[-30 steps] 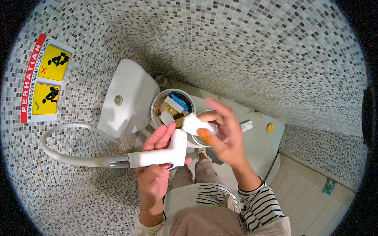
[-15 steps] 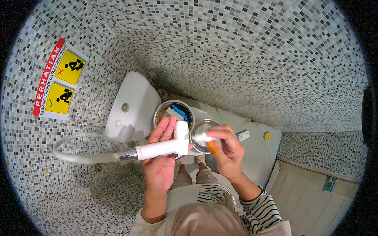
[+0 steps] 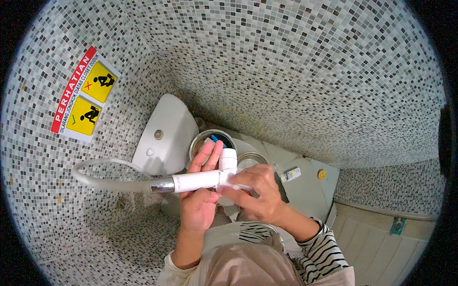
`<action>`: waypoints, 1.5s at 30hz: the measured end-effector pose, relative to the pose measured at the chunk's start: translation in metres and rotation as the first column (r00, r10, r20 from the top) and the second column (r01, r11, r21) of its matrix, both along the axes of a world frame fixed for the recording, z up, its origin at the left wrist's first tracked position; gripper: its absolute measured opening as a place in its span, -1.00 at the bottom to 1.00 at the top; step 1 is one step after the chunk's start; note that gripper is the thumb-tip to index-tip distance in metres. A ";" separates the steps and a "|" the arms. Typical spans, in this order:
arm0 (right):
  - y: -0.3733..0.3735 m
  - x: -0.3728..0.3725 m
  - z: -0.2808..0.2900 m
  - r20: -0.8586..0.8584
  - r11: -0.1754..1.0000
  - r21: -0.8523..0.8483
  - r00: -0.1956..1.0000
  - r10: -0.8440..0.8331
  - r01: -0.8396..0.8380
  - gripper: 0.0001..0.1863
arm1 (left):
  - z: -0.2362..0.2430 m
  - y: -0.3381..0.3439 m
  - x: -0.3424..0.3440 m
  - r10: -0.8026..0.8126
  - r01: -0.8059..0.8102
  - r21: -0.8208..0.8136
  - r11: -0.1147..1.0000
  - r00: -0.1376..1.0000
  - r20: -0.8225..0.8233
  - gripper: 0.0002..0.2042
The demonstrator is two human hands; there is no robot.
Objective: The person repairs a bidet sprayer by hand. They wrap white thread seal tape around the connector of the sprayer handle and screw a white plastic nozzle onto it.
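Observation:
A white hand sprayer (image 3: 193, 181) with a silver collar and pale hose (image 3: 105, 183) lies across my left hand (image 3: 198, 209), which holds it from underneath with two fingers rising behind it. My right hand (image 3: 253, 195) is closed at the sprayer's head, on its right side; a blurred white item is partly under the fingers and I cannot make it out. Behind the hands, a steel bowl (image 3: 193, 143) holds a blue item (image 3: 214, 138) and other things, and a second round steel container (image 3: 253, 157) is partly hidden by my right hand.
A white toilet tank (image 3: 162, 131) stands at left beneath a red and yellow sign (image 3: 86, 95). A pale tiled ledge (image 3: 310, 195) holds a small white packet (image 3: 291, 174) and a round yellow item (image 3: 322, 174). Mosaic walls enclose the space; a pale door (image 3: 372, 238) is lower right.
My right hand has moved left and down onto the sprayer's head; the orange part seen in it earlier is now hidden. The view has shifted slightly.

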State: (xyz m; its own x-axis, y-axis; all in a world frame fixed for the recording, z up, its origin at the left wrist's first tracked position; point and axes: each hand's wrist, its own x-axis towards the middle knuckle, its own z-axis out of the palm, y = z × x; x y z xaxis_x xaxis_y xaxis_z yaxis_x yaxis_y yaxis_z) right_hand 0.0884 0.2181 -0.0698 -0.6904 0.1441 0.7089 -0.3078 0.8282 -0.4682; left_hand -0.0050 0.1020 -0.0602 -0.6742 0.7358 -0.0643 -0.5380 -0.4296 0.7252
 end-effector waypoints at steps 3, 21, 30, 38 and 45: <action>0.020 -0.002 0.005 0.153 0.982 0.007 0.970 -0.188 0.189 -0.70 | 0.003 -0.005 0.000 -0.001 -0.002 -0.034 0.999 0.996 -0.093 -0.32; -0.016 0.009 0.045 0.106 0.848 -0.525 0.994 -0.012 0.066 -0.72 | 0.023 -0.034 -0.004 -0.227 0.228 -0.061 0.972 0.830 -0.509 -0.29; -0.040 0.007 0.038 0.059 0.794 -0.608 0.998 0.039 0.005 -0.65 | 0.030 -0.036 -0.008 0.112 -0.155 -0.033 0.987 0.830 -0.546 -0.64; -0.045 0.000 0.068 0.212 0.939 -0.338 0.977 0.007 0.066 -0.63 | 0.032 -0.040 -0.007 0.057 -0.241 -0.197 0.950 0.756 -0.652 -0.45; -0.059 0.002 0.042 0.135 0.883 -0.465 0.980 0.147 -0.068 -0.73 | 0.034 -0.038 -0.011 0.390 -0.296 0.300 0.907 0.861 -0.328 -0.70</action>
